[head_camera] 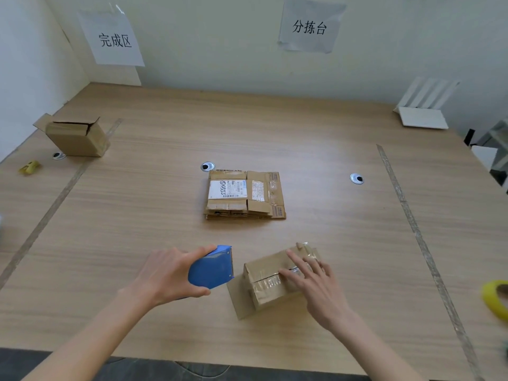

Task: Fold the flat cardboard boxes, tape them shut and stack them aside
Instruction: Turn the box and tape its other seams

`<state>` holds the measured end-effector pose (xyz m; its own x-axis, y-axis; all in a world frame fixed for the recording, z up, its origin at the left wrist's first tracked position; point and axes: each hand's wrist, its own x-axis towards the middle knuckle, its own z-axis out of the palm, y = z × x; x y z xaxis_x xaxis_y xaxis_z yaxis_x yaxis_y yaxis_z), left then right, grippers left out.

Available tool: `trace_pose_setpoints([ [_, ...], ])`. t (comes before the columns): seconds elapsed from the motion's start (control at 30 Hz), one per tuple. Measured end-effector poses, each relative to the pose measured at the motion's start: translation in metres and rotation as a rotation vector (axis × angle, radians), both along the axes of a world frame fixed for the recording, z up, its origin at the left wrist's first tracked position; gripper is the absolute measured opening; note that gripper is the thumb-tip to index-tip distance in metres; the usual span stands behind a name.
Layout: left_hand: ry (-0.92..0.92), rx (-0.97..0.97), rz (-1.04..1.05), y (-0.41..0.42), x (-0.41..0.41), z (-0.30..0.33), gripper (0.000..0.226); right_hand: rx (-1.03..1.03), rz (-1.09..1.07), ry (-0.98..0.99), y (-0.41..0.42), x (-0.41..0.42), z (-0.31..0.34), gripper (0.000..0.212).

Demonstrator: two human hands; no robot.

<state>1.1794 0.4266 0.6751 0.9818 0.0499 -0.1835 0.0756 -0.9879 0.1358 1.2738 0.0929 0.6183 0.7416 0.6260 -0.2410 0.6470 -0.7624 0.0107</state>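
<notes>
A small folded cardboard box (265, 295) lies near the table's front edge, clear tape running across its top seam. My right hand (313, 281) rests on that top with straight fingers pressing the tape. My left hand (167, 273) grips a blue tape dispenser (211, 266) just left of the box, its toothed edge toward the box. A stack of flat cardboard boxes (244, 195) with a white label lies in the middle of the table. Another folded box (77, 137), its top flaps slightly ajar, stands at the far left.
A yellow tape roll (497, 299) sits at the right edge and a small yellow object (29, 167) at the left. A white folded thing (423, 116) stands at the back right. Tape strips mark lines on the wooden table (137, 215). Two paper signs hang on the wall.
</notes>
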Motion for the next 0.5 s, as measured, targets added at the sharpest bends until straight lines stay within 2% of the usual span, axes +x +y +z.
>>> trace_pose_setpoints([
  [0.13,-0.001,0.006,-0.012,-0.009,0.002,-0.001,0.091,0.264,-0.269,0.064,0.032,-0.045,-0.007,0.065],
  [0.27,0.003,0.007,-0.008,-0.014,0.005,0.001,0.091,0.162,-0.429,0.163,0.066,-0.058,-0.021,0.084],
  [0.4,0.005,0.011,-0.011,-0.014,0.001,0.005,0.090,0.195,-0.359,0.065,0.066,-0.059,-0.019,0.070],
  [0.5,0.008,0.003,-0.007,-0.013,-0.002,0.008,0.091,0.231,-0.194,0.111,0.048,-0.049,-0.027,0.068],
])
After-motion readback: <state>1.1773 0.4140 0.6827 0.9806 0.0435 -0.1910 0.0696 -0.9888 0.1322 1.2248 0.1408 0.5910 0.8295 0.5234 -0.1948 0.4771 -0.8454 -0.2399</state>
